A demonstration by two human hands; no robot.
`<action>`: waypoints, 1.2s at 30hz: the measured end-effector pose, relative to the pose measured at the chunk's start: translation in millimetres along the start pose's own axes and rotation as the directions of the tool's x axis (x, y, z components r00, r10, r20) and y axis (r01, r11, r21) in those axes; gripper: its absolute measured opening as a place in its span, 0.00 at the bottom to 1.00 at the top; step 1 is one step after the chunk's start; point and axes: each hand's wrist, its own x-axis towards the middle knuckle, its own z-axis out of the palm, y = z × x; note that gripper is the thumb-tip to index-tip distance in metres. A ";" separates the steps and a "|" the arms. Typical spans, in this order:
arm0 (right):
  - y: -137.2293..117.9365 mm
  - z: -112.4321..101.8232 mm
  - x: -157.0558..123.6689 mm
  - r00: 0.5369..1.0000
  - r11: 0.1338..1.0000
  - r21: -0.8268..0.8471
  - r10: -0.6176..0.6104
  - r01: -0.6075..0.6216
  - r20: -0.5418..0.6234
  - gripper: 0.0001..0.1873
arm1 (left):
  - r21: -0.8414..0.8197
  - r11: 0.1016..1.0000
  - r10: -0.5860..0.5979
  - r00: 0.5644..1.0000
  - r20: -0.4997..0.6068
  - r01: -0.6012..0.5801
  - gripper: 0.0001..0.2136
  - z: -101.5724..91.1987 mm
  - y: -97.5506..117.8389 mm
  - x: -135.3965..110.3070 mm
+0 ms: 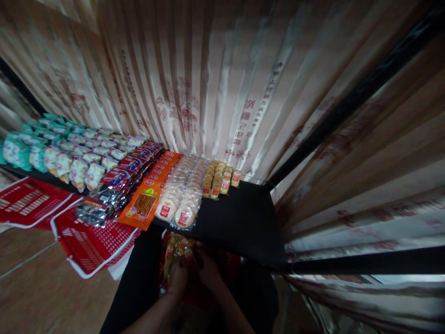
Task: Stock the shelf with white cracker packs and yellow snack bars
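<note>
My left hand (178, 274) reaches down among small gold-wrapped snack packets (178, 245) in a red basket (161, 269) between my knees. Its fingers are curled closed; what they hold, if anything, is hidden. Close beside it, my right hand (206, 268) is also inside the basket, fingers bent inward in deep shadow. I cannot make out what is in them. Just above, on the black shelf (239, 218), similar small yellow packets (216, 182) stand in short rows, with one packet (235, 178) at the right end.
Left of the yellow packets lie clear-wrapped round crackers (184, 215), an orange snack bag (144, 204), dark foil bags (118, 178), white packets (78, 170) and teal packets (17, 150). Red baskets (93, 236) sit below on the floor. A patterned curtain (215, 93) hangs behind, with a black bar (333, 120).
</note>
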 end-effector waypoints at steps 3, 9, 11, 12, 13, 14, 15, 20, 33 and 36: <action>-8.7 -12.9 -16.3 0.997 0.992 0.115 -0.063 0.058 0.041 0.26 | -0.118 0.990 0.078 0.997 -0.001 -0.078 0.12 -5.5 0.1 -13.8; -29.9 -42.5 -41.4 0.997 0.980 0.187 -0.075 0.070 0.021 0.31 | -0.292 0.919 0.272 0.962 -0.016 -0.265 0.13 -14.7 8.6 -32.5; -38.2 -52.8 -46.5 0.997 0.972 0.224 -0.073 0.072 -0.004 0.29 | -0.317 0.897 0.316 0.948 -0.033 -0.310 0.13 -18.7 20.2 -35.7; -42.6 -58.1 -48.4 0.997 0.966 0.246 -0.078 0.080 -0.017 0.28 | -0.331 0.884 0.336 0.941 -0.038 -0.329 0.13 -21.4 27.9 -37.1; -47.1 -63.4 -49.8 0.996 0.960 0.265 -0.087 0.092 -0.034 0.27 | -0.350 0.872 0.354 0.935 -0.030 -0.342 0.13 -24.5 36.5 -38.2; -51.7 -68.6 -50.6 0.994 0.955 0.279 -0.094 0.105 -0.052 0.26 | -0.370 0.860 0.371 0.928 -0.018 -0.351 0.13 -27.9 45.8 -39.1; -56.0 -73.8 -50.8 0.992 0.950 0.287 -0.104 0.120 -0.070 0.24 | -0.384 0.850 0.393 0.920 0.004 -0.361 0.13 -31.4 55.3 -39.6; -68.3 -95.1 -39.8 0.981 0.938 0.309 -0.109 0.155 -0.161 0.19 | -0.343 0.835 0.471 0.881 0.038 -0.431 0.14 -40.7 97.5 -33.6; -46.9 -136.7 30.5 0.873 0.965 0.204 -0.044 0.162 -0.486 0.16 | -0.126 0.867 0.499 0.846 0.191 -0.482 0.21 9.8 163.3 16.8; -40.2 -142.7 49.3 0.838 0.969 0.184 -0.037 0.163 -0.545 0.16 | -0.060 0.872 0.486 0.841 0.237 -0.486 0.23 17.6 175.4 26.9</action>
